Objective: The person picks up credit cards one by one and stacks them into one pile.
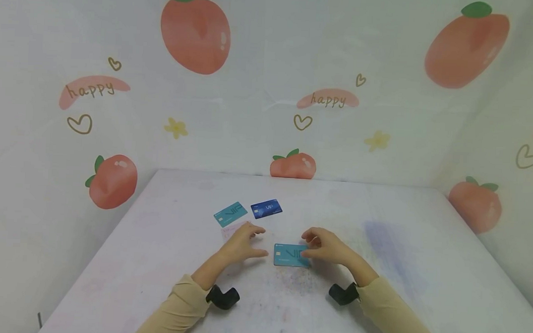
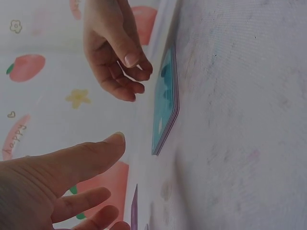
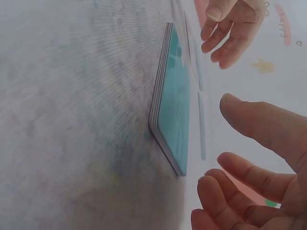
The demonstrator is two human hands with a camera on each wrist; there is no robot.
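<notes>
A neat stack of several cards, topped by a teal VIP card, lies flat on the table in front of the person. Its layered edges show in the right wrist view, where the teal top faces up. To the left of the stack, my left hand hovers with thumb and fingers apart, holding nothing. Over the stack's right end is my right hand, its fingers loosely bent and empty; the right wrist view shows a gap between it and the cards. Beyond the left hand lies a pink card, partly hidden by it.
Behind the left hand lie a second teal VIP card and a dark blue VIP card. The pale table meets a fruit-patterned backdrop at its back and sides. Black wrist cameras sit by both cuffs.
</notes>
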